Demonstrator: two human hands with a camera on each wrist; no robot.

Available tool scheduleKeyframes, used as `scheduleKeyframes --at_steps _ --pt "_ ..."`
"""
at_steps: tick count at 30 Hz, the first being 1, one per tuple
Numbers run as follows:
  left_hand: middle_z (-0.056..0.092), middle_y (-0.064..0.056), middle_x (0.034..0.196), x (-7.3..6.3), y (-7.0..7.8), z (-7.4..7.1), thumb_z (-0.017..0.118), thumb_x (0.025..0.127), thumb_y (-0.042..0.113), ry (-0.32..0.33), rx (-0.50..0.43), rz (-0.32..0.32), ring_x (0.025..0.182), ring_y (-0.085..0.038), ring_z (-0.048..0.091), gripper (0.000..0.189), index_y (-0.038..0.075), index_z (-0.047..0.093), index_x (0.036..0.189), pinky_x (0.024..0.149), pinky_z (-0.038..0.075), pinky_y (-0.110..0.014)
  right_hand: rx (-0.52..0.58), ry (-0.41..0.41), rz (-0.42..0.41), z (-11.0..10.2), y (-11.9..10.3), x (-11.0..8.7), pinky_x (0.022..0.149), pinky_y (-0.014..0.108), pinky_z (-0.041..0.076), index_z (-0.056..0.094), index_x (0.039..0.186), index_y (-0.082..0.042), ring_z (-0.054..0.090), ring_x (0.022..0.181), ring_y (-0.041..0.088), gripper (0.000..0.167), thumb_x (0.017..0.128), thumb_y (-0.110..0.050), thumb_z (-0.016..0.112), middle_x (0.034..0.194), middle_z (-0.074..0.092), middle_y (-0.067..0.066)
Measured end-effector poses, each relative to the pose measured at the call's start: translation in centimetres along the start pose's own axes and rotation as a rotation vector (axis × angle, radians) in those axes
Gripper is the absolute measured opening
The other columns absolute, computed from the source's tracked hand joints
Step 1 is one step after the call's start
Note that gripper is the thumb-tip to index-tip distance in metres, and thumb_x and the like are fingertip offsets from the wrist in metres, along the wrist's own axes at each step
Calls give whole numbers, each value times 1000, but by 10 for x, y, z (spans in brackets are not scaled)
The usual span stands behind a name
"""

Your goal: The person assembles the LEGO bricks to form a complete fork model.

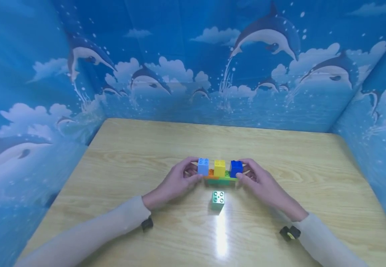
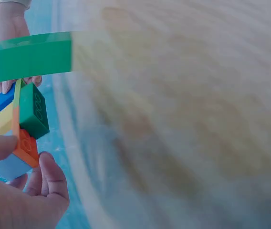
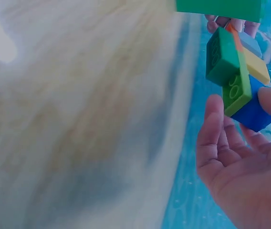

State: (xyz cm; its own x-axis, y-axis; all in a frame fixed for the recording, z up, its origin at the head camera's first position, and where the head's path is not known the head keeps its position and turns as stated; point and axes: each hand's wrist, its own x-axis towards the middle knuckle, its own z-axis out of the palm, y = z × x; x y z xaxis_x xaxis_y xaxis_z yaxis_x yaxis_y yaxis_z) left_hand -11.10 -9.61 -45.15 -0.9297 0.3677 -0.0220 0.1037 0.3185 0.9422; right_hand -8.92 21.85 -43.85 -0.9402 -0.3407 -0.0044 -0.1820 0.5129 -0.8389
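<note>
Both hands hold one built row of toy building bricks near the middle of the table. On top stand a light blue brick, a yellow brick and a dark blue brick. Orange and lime green pieces lie beneath them, joined below by a green brick. My left hand pinches the light blue end between thumb and fingers. At the dark blue end, my right hand grips with its thumb in front. A separate green brick stands nearer me, apart from both hands.
The wood-grain table reaches a blue dolphin-print backdrop on three sides. A bright light reflection lies on the tabletop just in front of the separate green brick. Dark wrist devices sit at both sleeve cuffs.
</note>
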Motion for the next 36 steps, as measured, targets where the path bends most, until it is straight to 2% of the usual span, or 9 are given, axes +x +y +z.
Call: scheduleKeyframes --at_steps 6,10,15,18,22,26,36 --pt "72 -6 114 -7 15 -10 78 102 10 -41 -20 73 103 -23 67 50 9 59 149 83 59 -33 -13 24 -25 -7 -15 -8 80 31 60 52 153 -5 68 101 24 48 112 -26 66 118 69 9" --pt "72 -7 112 -15 24 -12 78 102 11 -38 -7 112 102 -23 67 55 11 57 152 83 60 -35 -19 35 -61 -8 -21 -15 79 31 61 52 153 -6 71 97 25 47 112 -25 66 113 71 6" --pt "72 -5 111 -23 32 -14 80 100 9 -29 10 171 100 -22 68 57 11 57 152 80 59 -32 -37 68 -111 -8 -28 -23 87 35 62 52 154 -9 72 98 21 47 111 -21 67 111 72 3" --pt "73 -2 111 -30 34 -15 82 99 8 -25 33 201 98 -20 68 58 12 58 152 78 59 -31 -65 98 -140 -7 -32 -28 87 34 62 53 154 -11 69 97 18 47 110 -18 68 110 73 0" --pt "73 0 110 -39 35 -15 82 98 6 -34 60 213 96 -18 68 60 14 58 152 77 58 -31 -95 121 -180 -3 -31 -35 80 31 61 55 154 -13 67 92 15 48 108 -15 71 107 73 -3" --pt "74 0 109 -46 34 -14 83 98 5 -38 75 225 95 -18 68 61 13 58 153 77 59 -31 -103 123 -216 0 -29 -39 78 31 60 55 154 -14 67 91 14 48 108 -12 71 107 73 -4" --pt "75 0 111 -51 33 -12 84 97 8 -39 88 236 95 -17 69 60 16 59 152 77 61 -36 -136 145 -242 3 -27 -45 77 31 61 57 152 -14 67 90 11 49 106 -10 73 108 74 -5"
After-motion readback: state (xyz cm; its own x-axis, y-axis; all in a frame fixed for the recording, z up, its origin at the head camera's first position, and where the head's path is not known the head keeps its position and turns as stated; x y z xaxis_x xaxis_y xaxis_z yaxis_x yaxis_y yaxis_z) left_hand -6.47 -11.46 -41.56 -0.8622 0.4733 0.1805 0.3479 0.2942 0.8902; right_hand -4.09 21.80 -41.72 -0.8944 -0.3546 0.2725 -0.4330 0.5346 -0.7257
